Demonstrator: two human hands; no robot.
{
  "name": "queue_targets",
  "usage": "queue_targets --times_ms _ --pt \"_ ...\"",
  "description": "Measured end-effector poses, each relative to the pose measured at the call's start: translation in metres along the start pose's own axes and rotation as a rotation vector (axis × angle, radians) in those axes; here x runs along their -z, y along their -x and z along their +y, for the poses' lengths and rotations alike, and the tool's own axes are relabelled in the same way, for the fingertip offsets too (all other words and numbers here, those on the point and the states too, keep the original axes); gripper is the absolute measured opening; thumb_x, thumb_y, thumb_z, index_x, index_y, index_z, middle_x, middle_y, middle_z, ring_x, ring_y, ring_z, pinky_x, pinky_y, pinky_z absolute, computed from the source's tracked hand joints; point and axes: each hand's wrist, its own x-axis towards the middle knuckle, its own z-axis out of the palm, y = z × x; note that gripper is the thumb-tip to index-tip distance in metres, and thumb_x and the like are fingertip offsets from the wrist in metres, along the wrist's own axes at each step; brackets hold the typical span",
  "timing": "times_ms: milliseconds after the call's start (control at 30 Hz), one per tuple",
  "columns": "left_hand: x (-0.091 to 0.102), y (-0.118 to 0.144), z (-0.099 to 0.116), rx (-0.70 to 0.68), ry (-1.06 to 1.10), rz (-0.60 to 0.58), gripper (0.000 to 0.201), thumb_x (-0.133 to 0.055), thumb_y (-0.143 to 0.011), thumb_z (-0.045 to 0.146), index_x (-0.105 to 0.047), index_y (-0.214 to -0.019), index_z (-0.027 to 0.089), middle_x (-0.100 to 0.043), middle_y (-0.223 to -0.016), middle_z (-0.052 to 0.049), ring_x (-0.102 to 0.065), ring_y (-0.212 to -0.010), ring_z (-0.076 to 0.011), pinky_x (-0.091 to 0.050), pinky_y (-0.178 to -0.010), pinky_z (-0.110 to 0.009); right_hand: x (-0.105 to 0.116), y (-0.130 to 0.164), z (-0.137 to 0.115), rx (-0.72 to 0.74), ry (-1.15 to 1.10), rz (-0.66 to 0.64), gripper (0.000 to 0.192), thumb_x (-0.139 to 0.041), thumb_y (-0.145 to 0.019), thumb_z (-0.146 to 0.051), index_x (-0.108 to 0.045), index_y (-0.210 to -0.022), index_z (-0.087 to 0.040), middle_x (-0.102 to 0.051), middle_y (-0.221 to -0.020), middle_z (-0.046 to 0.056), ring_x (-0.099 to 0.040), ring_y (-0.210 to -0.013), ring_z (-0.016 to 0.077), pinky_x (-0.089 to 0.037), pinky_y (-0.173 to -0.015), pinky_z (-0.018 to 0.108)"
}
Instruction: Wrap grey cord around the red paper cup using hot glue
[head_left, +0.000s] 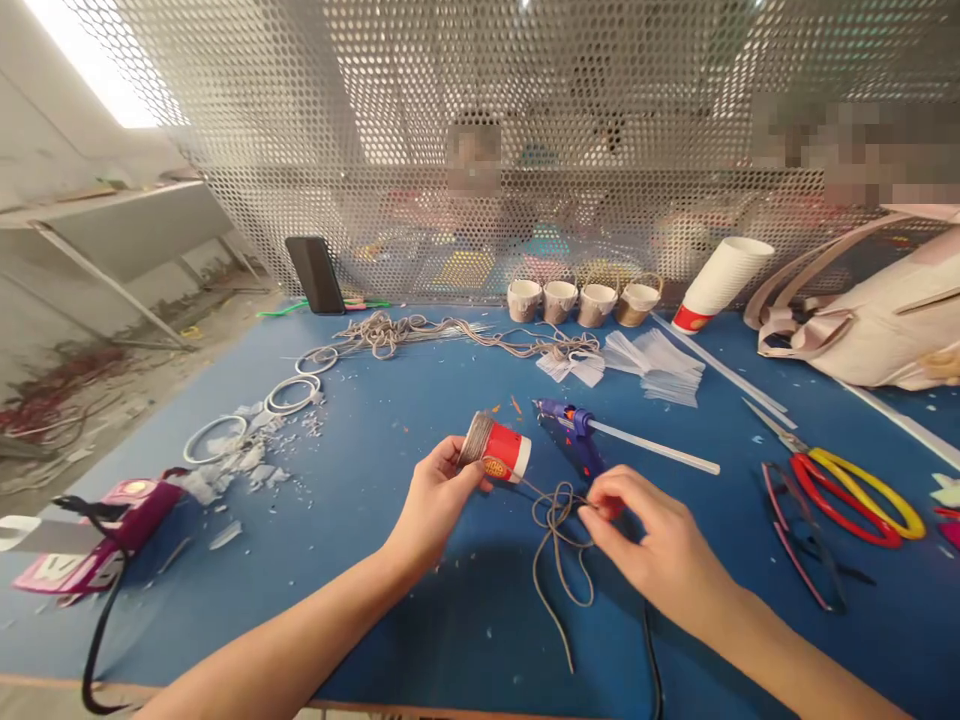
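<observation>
My left hand [446, 490] grips a red and white paper cup [510, 452] lying on its side in the air, its one end wound with grey-brown cord. From the cup a loose length of the same cord [556, 530] runs to the right and hangs in tangled loops. My right hand [637, 520] pinches this cord between thumb and fingers. Just behind the hands, a blue hot glue gun [564, 415] lies on the table with a long glue stick [656, 446] in its back.
Small cord-wrapped cups [598, 305] line the mesh panel [420, 230], near stacked paper cups [724, 280]. Scissors [862, 495] and glasses [802, 540] lie right. At left are white rings [292, 395], scraps and a purple power strip [127, 530]. A phone [315, 275] stands at the back.
</observation>
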Motion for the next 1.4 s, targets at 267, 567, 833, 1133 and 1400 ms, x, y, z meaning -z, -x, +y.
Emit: queue_targets --times_ms 267,567,833,1133,1400 --pt "-0.003 0.017 0.006 -0.041 -0.123 -0.046 0.009 -0.062 -0.074 0.024 -0.063 -0.079 0.017 -0.062 -0.069 0.004 -0.058 -0.062 -0.0119 -0.047 -0.065 -0.024 -0.035 -0.04 -0.028 0.39 0.428 0.154 0.014 -0.05 -0.089 -0.015 -0.062 -0.081 -0.016 -0.062 -0.079 0.007 -0.053 -0.072 0.0192 -0.042 -0.066 0.032" --pt "-0.003 0.017 0.001 0.072 -0.28 -0.13 0.011 -0.057 -0.074 0.023 -0.062 -0.081 0.016 -0.06 -0.068 0.003 -0.057 -0.061 -0.0133 -0.043 -0.06 -0.025 -0.043 -0.035 -0.021 0.265 0.014 0.12 0.02 -0.046 -0.083 -0.008 -0.053 -0.067 -0.018 -0.058 -0.074 0.004 -0.052 -0.063 0.0124 -0.044 -0.06 0.024" --pt "-0.003 0.021 0.008 0.126 -0.286 -0.185 0.014 -0.059 -0.072 0.027 -0.062 -0.077 0.015 -0.059 -0.063 0.003 -0.053 -0.059 -0.0118 -0.039 -0.055 -0.022 -0.037 -0.028 -0.027 -0.052 -0.26 -0.079 0.011 -0.047 -0.083 -0.014 -0.047 -0.074 -0.021 -0.05 -0.054 -0.006 -0.048 -0.046 0.0081 -0.039 -0.046 0.018" --pt "-0.003 0.024 0.013 0.113 -0.209 -0.251 0.011 -0.055 -0.073 0.023 -0.062 -0.077 0.015 -0.059 -0.062 0.004 -0.053 -0.059 -0.0108 -0.041 -0.055 -0.021 -0.038 -0.023 -0.024 0.146 0.017 0.009 0.016 -0.048 -0.088 -0.014 -0.056 -0.075 -0.018 -0.062 -0.061 0.0 -0.058 -0.052 0.0103 -0.042 -0.051 0.02" --pt "0.0 0.025 0.009 0.104 -0.198 -0.29 0.012 -0.058 -0.074 0.024 -0.061 -0.079 0.014 -0.061 -0.068 0.002 -0.055 -0.063 -0.0119 -0.044 -0.062 -0.024 -0.039 -0.022 -0.025 0.105 -0.076 0.035 0.015 -0.049 -0.087 -0.014 -0.058 -0.075 -0.018 -0.061 -0.063 0.0 -0.059 -0.053 0.0098 -0.044 -0.05 0.019"
